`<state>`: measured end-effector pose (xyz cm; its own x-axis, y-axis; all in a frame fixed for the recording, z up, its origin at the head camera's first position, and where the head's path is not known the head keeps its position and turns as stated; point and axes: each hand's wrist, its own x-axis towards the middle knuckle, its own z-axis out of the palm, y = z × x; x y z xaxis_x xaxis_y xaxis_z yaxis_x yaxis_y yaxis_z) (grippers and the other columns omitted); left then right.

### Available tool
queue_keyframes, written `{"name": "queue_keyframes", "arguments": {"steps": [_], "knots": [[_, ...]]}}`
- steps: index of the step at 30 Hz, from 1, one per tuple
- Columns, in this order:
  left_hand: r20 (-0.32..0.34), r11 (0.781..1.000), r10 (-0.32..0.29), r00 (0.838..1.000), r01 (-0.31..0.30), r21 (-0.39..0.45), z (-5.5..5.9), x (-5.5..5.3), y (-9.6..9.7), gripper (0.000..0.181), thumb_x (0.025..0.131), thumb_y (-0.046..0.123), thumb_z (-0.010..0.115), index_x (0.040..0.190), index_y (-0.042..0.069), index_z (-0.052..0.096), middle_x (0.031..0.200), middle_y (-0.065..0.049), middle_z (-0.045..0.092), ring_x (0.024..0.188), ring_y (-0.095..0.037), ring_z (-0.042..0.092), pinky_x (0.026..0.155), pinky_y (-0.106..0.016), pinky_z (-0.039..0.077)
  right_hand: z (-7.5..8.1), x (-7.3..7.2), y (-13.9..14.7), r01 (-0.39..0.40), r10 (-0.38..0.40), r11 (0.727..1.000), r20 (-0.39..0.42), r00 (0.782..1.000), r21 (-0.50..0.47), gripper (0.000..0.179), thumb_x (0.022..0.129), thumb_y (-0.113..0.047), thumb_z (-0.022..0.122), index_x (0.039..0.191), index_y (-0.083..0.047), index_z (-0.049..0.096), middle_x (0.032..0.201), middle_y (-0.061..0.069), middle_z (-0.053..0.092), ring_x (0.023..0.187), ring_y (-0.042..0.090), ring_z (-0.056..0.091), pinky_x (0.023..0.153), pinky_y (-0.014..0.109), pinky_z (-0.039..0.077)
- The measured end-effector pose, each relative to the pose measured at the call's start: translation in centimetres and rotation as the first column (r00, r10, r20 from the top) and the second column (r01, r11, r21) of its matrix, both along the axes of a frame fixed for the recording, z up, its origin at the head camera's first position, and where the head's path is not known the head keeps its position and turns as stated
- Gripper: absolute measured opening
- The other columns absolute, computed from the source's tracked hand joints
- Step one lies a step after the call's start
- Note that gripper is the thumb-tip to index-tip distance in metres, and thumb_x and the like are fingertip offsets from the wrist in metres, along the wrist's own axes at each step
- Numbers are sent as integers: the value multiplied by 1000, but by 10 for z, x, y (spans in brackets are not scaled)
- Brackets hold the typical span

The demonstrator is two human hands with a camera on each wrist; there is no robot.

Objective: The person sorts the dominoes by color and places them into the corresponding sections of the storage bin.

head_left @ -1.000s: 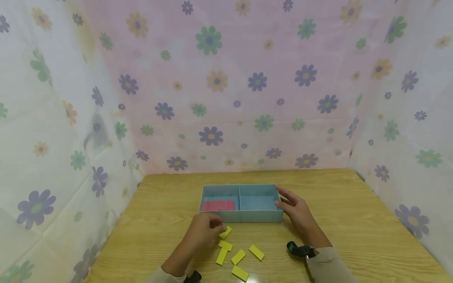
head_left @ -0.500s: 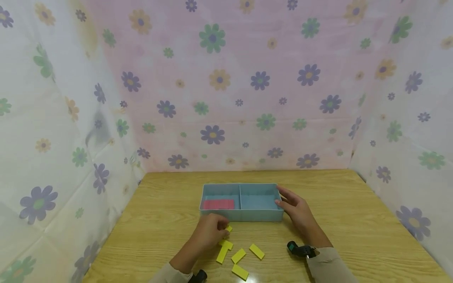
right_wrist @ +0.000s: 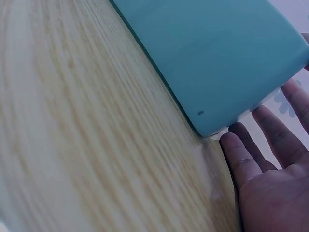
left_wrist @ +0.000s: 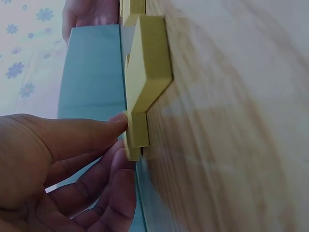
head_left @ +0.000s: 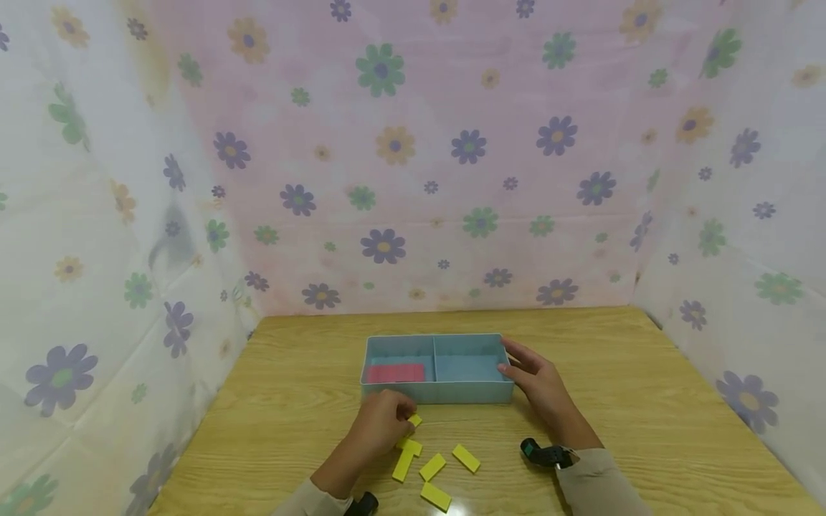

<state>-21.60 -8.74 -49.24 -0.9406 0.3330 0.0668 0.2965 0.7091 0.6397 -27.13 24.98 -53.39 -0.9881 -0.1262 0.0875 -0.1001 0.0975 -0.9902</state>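
My left hand (head_left: 379,423) is low in front of the box's left part. Its thumb and curled fingers pinch a small yellow block (head_left: 415,420), mostly covered by the hand in the head view. In the left wrist view the thumb lies against yellow wood-like blocks, other blocks (left_wrist: 150,63) standing close by. Several more yellow blocks (head_left: 432,467) lie loose on the table. My right hand (head_left: 545,390) holds the right end of the light blue box (head_left: 439,393), thumb over the rim, fingers (right_wrist: 277,133) along the outer end wall. Pink-red blocks (head_left: 396,373) lie in its left compartment.
A divider (head_left: 435,358) splits the box into two compartments; no blocks show in the right one. The wood-grain table (head_left: 310,358) meets flowered cloth walls (head_left: 413,172) at the back and sides. Dark straps with devices (head_left: 545,454) sit on both wrists.
My left hand has shifted slightly right and closed over the yellow block at its fingertips, covering more of it. The right hand and box have hardly moved; the head view has shifted a little.
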Motion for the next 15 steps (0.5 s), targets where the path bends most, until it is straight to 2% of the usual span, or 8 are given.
{"name": "queue_keyframes", "arguments": {"steps": [8,15], "knots": [[3,1000,3,1000,-3,10,3,0,0,21,78,4,88,97,7,81,84,4,72,75,-6,60,64,-25,53,1,0,1,-4,4,1000,-3,1000,16,70,97,-37,73,159,-22,43,168,3,33,155,36,31,111,28,48],[27,1000,17,1000,-17,11,6,2,-1,20,80,6,88,98,9,81,74,10,66,65,-5,56,54,-22,48,-1,-1,0,-18,18,1000,1,1000,-18,69,98,-33,73,159,-22,43,169,4,31,155,37,30,107,19,48]]}}
